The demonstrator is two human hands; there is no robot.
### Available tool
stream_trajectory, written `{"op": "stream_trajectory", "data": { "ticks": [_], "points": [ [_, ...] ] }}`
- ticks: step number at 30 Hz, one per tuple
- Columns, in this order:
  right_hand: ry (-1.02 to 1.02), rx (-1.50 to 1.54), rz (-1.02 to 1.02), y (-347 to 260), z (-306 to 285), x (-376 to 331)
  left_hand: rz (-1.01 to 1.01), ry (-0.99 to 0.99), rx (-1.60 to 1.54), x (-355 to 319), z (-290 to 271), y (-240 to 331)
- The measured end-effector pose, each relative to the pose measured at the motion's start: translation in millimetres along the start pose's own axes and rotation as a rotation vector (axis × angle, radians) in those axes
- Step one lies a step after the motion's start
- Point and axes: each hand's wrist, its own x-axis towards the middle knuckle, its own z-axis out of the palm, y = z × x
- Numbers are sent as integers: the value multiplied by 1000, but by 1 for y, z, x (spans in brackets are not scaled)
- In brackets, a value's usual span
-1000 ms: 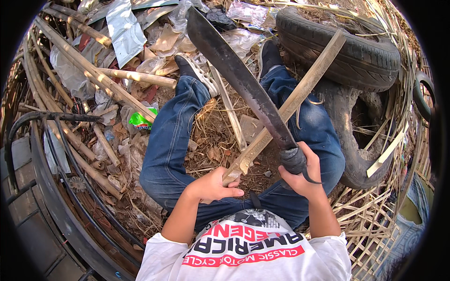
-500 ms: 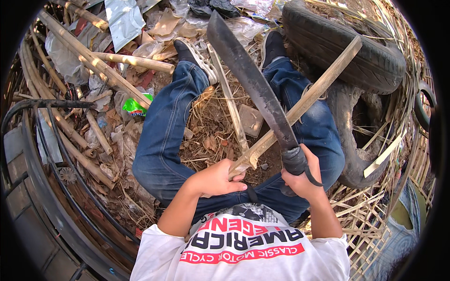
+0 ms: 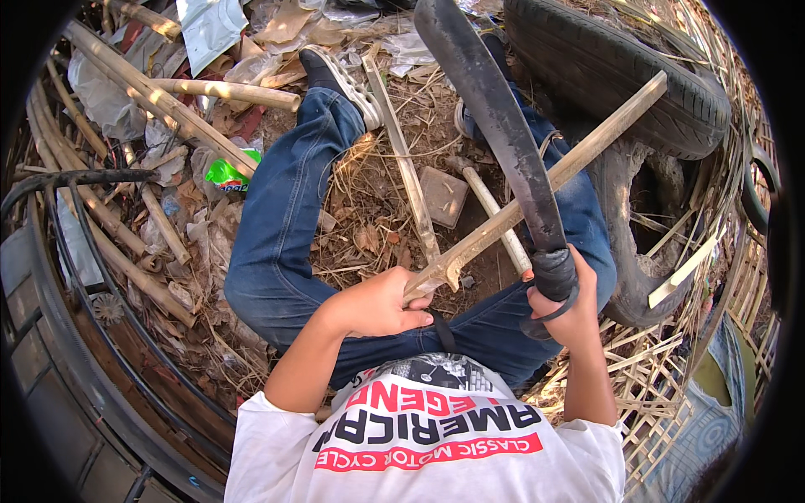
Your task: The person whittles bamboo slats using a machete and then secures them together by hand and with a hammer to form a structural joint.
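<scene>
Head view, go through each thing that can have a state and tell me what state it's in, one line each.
Left hand: closed around the near end of the bamboo strip.
Right hand: closed on the machete handle.
Bamboo strip: held slanting up to the right, blade laid across it.
Machete: blade pointing away, resting on the strip.
Tyre: lying on the ground beyond the right knee.
Green wrapper: crumpled among the litter.

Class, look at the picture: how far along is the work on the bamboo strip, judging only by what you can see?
Done: split canes and shavings lie on the ground. In hand: the left hand holds the near end of a bamboo strip; the right hand grips a machete, its blade crossing the strip. Left: the strip looks whole, with no fresh cut visible.
</scene>
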Motion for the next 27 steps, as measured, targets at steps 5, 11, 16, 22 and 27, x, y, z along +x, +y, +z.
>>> {"op": "stream_trajectory", "data": {
  "ticks": [5,11,16,22,27],
  "points": [
    [-187,-241,-203,12,-7,-7,51,-37,64,8,-1,-13],
    [-148,-101,-23,12,5,-15,-32,-75,47,17,4,0],
    [-72,-31,322,-9,-13,2,21,-8,25,8,-5,-2],
    [-209,-70,22,13,-7,-14,26,-47,58,9,0,-19],
    [-134,-4,110,27,6,-14,-101,-21,39,16,7,8]
  ]
}}
